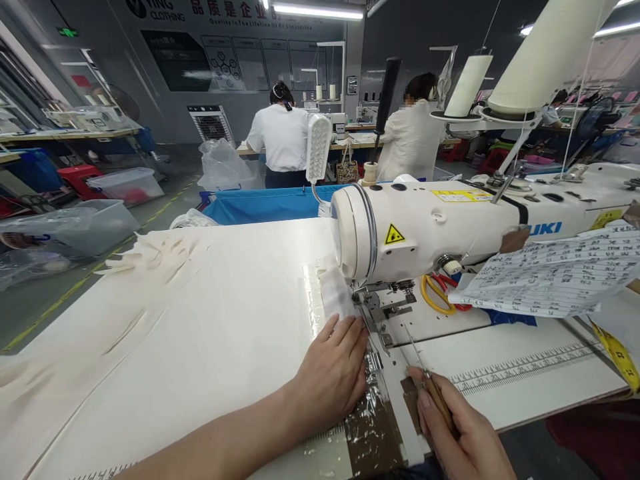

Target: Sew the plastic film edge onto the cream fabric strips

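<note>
White fabric (336, 293) lies at the needle area of a white sewing machine (415, 223). My left hand (334, 363) rests flat on it, fingers stretched toward the presser foot. In my right hand (457, 423) is an awl (434, 393), gripped by its wooden handle, its thin metal point angled up and left toward the machine bed. A narrow white strip (400, 407) runs from the needle area to the table's front edge, between my hands. Clear and brown tape (371, 427) covers the table beneath my left wrist.
Yellow- and red-handled scissors (437, 293) lie behind the bed, near a written paper sheet (555, 273). Cream fabric pieces (155, 257) lie at the left. A yellow tape measure (617, 353) hangs at the right edge. Two people (281, 137) work beyond a blue cloth bin (260, 204).
</note>
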Tool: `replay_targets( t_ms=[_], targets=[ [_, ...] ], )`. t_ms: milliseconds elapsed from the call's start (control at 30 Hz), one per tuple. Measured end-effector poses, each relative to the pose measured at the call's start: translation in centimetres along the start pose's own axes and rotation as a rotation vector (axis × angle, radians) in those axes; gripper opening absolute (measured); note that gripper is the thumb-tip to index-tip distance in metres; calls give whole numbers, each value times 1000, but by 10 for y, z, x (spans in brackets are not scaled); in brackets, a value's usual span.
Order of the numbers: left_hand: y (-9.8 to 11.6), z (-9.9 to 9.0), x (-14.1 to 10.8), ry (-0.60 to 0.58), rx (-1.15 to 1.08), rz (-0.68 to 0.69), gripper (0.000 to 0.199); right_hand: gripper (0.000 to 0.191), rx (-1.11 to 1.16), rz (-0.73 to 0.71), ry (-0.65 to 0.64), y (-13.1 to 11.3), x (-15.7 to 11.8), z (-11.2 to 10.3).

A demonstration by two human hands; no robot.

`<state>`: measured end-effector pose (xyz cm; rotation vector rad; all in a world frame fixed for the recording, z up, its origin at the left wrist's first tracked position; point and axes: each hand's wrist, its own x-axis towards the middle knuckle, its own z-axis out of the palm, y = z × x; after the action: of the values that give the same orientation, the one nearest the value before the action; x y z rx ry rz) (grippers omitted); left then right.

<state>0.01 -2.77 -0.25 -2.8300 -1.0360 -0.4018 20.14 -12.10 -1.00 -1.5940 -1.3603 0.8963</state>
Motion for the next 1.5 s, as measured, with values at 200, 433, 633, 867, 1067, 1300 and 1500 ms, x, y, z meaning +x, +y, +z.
replay_targets(
  t_ms=[200, 433, 633, 867, 1067, 1300, 1500],
  targets=[
    [-4, 2, 3, 12, 4, -24, 47, 43, -38, 71, 127, -6, -5, 5],
    [-9, 0, 13, 24, -44, -73, 45, 25, -156, -260, 41, -6, 8, 15],
    [-14, -2, 17, 22, -110, -97, 36, 26, -416, -634, -33, -13, 31, 38],
    [-17, -4, 18, 36, -134, -78, 32, 28, -732, -747, 59, -16, 41, 48],
    [-18, -2, 18, 14, -119, -102, 33, 32, -885, -810, 133, -18, 39, 49],
    [-27, 2, 19, 15, -145, -144, 40, 36, -1038, -762, 213, -22, 41, 60],
    [-36, 3, 19, 33, -165, -140, 38, 35, -1007, -738, 201, -23, 41, 62]
  ],
)
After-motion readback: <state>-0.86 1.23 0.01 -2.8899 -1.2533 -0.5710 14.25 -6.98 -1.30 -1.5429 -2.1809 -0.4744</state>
